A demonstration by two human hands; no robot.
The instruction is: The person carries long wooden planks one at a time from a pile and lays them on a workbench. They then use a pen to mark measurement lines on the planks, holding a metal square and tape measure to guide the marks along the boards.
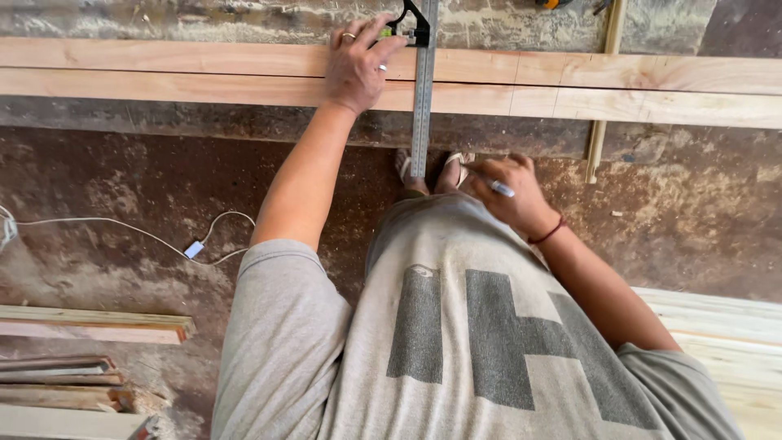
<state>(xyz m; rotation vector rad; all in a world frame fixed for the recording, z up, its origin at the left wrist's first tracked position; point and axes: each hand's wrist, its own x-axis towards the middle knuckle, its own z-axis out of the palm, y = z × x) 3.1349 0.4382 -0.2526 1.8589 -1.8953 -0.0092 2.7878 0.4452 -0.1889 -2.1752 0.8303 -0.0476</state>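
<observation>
My left hand [356, 65] lies flat on two long pale wooden planks [163, 73] that run side by side across the top of the view. Its fingers press on the black head of a combination square [411, 28]. The square's steel ruler blade [422, 98] crosses both planks and reaches toward my feet. My right hand [509, 191] is held low, near my sandalled feet [432, 167], away from the planks. It grips a pen [493, 186] whose tip points left. A red band circles that wrist.
A thin wooden strip [603, 81] crosses the planks at the right. A white cable with a small adapter [194, 248] trails over the dusty floor at the left. Stacked wood offcuts [81, 326] lie lower left, pale boards [717, 326] lower right.
</observation>
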